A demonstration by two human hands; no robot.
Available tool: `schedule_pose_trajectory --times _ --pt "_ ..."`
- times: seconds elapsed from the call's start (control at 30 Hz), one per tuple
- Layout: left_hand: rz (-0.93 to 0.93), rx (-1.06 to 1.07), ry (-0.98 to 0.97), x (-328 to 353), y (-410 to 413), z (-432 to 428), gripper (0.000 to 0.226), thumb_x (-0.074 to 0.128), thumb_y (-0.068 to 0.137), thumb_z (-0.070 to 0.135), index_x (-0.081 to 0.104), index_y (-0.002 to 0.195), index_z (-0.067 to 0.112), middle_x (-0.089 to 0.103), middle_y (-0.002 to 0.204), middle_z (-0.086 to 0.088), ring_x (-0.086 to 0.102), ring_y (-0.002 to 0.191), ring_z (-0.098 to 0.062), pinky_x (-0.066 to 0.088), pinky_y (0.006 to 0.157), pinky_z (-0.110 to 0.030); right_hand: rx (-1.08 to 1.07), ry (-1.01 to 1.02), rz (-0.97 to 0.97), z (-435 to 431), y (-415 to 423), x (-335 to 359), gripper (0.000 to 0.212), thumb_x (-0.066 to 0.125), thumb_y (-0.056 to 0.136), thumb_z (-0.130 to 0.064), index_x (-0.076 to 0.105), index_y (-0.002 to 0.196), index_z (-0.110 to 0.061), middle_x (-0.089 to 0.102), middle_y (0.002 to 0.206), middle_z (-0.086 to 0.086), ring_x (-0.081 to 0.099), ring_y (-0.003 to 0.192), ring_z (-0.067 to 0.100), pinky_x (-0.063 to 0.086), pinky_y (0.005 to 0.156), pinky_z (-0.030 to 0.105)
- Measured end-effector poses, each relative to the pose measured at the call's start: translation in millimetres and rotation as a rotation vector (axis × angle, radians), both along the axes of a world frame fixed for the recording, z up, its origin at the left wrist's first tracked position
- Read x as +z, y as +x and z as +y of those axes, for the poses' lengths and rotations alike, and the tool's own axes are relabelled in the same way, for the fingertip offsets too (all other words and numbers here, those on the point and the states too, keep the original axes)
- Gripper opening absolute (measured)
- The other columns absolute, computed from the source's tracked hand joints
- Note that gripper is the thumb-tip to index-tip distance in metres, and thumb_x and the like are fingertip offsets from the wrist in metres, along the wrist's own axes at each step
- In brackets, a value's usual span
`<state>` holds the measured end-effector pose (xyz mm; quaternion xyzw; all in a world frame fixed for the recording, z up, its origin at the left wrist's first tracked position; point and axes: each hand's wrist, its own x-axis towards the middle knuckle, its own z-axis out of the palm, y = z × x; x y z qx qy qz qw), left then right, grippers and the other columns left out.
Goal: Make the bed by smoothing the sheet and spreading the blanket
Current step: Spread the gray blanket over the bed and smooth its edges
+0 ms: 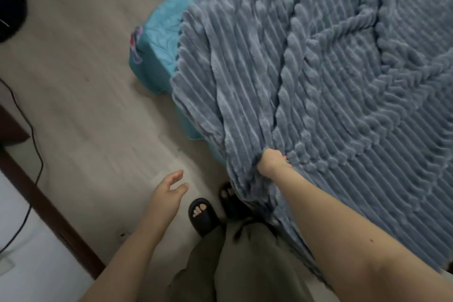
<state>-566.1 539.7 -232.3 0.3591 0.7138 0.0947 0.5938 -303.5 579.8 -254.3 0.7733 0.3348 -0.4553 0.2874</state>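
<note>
A grey-blue ribbed plush blanket (343, 68) covers the bed on the right and hangs over its near edge. My right hand (273, 162) is closed on a bunched fold of the blanket at that edge. A turquoise sheet (161, 39) shows at the bed's far left corner, wrinkled and draping toward the floor, uncovered by the blanket. My left hand (169, 191) hovers over the floor to the left of the bed, fingers apart, holding nothing.
Light wood-look floor (85, 81) lies left of the bed. My feet in black slides (203, 213) stand against the bed edge. A dark wooden frame (49, 206) and a black cable (34, 149) run along the left. A black round object (11, 7) sits top left.
</note>
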Motion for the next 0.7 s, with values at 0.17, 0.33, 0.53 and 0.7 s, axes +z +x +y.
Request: schedule_pose_trajectory --times 0.17,0.33,0.53,0.7 --pt "-0.025 -0.008 0.058 0 9 71 0.042 0.058 0.091 0.007 0.053 0.133 0.012 0.065 0.117 -0.002 0.061 0.104 -0.001 0.048 0.096 -0.021 0.011 -0.032 -0.122 1 -13 -19 0.055 0.035 0.1 -0.009 0.012 0.149 0.003 0.006 0.156 0.029 0.005 0.142 0.051 0.017 0.112 0.063" --pt "-0.007 -0.124 0.133 -7 21 170 0.057 0.064 0.089 0.009 0.042 0.141 0.014 0.053 0.135 -0.009 0.05 0.119 -0.013 0.038 0.093 -0.022 -0.215 0.07 -0.249 -18 -35 -60 0.055 0.014 0.098 -0.003 -0.006 0.149 0.005 -0.01 0.152 0.036 -0.003 0.139 0.057 0.026 0.108 0.063" --pt "0.099 -0.32 0.124 -25 24 262 0.057 0.068 0.084 0.004 0.046 0.136 0.002 0.051 0.134 -0.021 0.05 0.124 -0.032 0.04 0.106 -0.039 -0.379 -0.046 -0.267 -8 -41 -55 0.069 0.029 0.098 -0.018 -0.014 0.148 0.003 -0.021 0.153 0.03 -0.014 0.141 0.05 0.014 0.113 0.061" --pt "0.009 -0.319 0.04 -25 38 293 0.031 0.069 0.087 0.015 0.062 0.108 -0.006 0.064 0.11 -0.024 0.062 0.106 -0.037 0.049 0.094 -0.047 -0.678 0.055 -0.281 43 -42 -22 0.064 0.043 0.096 -0.023 0.015 0.146 0.007 0.01 0.152 0.03 0.015 0.14 0.046 0.026 0.111 0.055"
